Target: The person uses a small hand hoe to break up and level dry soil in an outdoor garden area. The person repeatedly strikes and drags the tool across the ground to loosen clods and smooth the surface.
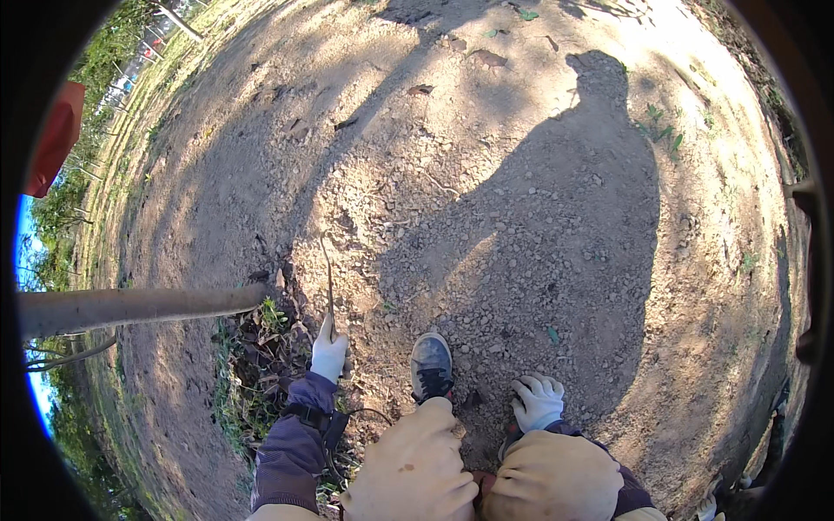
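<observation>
My left hand (329,355), in a white glove, is closed around the lower end of a thin, curved dark stick (328,277) that points up over the soil. On the right, my right hand (539,400), also in a white glove, is held beside my right knee with its fingers somewhat spread; nothing shows in it. A dark shoe with a pale toe rim (431,365) stands between the hands. Both knees, in tan cloth, are bent at the bottom of the view. A dark device with a cable (332,430) is strapped to my left wrist.
A slim tree trunk (143,309) rises at the left, with weeds and dry leaves (260,371) around its base. Loose, crumbly soil (443,247) with scattered leaves lies ahead, crossed by my shadow (586,215). A red object (58,143) shows at the upper left edge.
</observation>
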Demonstrator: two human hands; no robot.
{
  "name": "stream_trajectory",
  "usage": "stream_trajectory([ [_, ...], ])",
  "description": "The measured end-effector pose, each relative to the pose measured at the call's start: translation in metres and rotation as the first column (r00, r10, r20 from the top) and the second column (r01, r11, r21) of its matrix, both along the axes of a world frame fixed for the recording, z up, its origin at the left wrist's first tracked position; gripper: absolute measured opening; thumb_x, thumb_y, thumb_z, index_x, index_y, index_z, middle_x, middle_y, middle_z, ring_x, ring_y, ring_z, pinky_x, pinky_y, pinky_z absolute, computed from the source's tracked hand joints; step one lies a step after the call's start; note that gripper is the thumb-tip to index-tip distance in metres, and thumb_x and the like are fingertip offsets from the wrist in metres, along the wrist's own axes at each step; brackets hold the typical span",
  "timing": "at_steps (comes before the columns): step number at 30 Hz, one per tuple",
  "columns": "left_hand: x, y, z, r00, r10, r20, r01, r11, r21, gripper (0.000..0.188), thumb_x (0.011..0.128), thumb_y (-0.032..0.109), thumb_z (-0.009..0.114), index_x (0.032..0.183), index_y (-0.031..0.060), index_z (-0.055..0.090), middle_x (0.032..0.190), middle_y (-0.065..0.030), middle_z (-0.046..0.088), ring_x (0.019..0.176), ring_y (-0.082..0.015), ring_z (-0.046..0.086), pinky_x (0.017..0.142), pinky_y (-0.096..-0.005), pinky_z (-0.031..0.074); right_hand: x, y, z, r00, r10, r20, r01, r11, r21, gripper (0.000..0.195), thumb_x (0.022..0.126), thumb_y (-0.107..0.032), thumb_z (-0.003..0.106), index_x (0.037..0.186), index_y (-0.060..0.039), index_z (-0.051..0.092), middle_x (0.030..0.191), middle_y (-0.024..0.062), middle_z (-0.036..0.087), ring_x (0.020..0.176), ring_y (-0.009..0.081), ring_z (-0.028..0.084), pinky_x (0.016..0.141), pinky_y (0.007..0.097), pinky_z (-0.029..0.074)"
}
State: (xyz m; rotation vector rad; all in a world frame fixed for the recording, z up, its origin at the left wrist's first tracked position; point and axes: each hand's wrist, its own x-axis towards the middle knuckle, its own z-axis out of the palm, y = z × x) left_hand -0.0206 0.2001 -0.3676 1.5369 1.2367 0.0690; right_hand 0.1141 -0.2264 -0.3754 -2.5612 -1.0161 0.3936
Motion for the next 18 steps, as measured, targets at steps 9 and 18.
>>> stream_trajectory([
  [9,0.107,0.112,0.03,0.959,0.278,-0.065,-0.278,0.96,-0.003,0.067,0.089,0.012,0.05,0.148,0.0195,0.019,0.065,-0.0022,0.049,0.045,-0.0123,0.048,0.037,-0.0296,0.04,0.0,0.002,-0.003,0.999,0.022,0.043,-0.023,1.0,0.011,0.036,0.071,-0.026,0.065,0.107,-0.0189,0.063,0.113,0.0006,0.057,0.116,0.025,0.048,0.096,0.0474,0.032],
  [18,0.114,0.017,0.061,0.999,-0.035,-0.015,0.031,0.98,-0.195,0.068,0.086,0.016,0.054,0.147,0.0103,0.024,0.066,-0.0046,0.053,0.04,-0.0136,0.049,0.033,-0.0311,0.041,-0.002,0.005,-0.003,0.999,0.025,0.045,-0.025,1.0,0.003,0.036,0.069,-0.024,0.066,0.105,-0.0196,0.064,0.113,-0.0005,0.057,0.116,0.0245,0.048,0.095,0.0455,0.033],
])
